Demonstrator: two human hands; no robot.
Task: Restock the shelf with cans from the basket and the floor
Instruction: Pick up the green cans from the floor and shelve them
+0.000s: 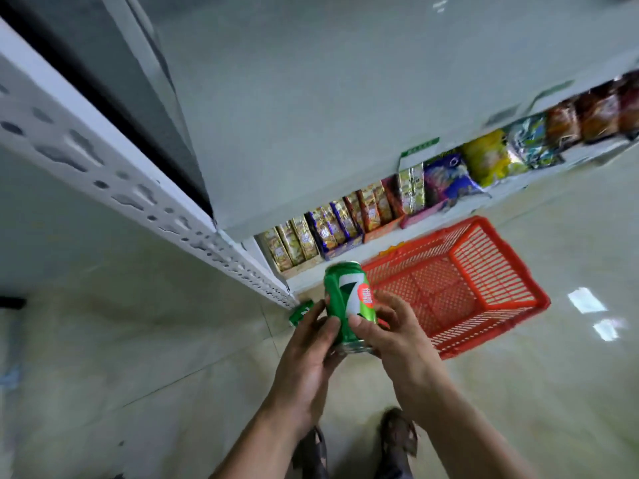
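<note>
I hold a green 7UP can [349,299] upright in front of me with both hands. My left hand [311,354] grips its lower left side, thumb across the front. My right hand [394,340] grips its lower right side, thumb on the label. A second green can [300,312] lies on the floor by the foot of the white shelf upright [138,188], partly hidden behind my left fingers. The red plastic basket [491,292] sits on the floor to the right and looks empty. The white shelf board [311,133] spreads above the can.
A lower shelf holds a row of snack boxes [332,229] and bags [484,160] running to the right. The pale tiled floor [138,357] extends left and right. My two feet in sandals [397,433] stand below my arms.
</note>
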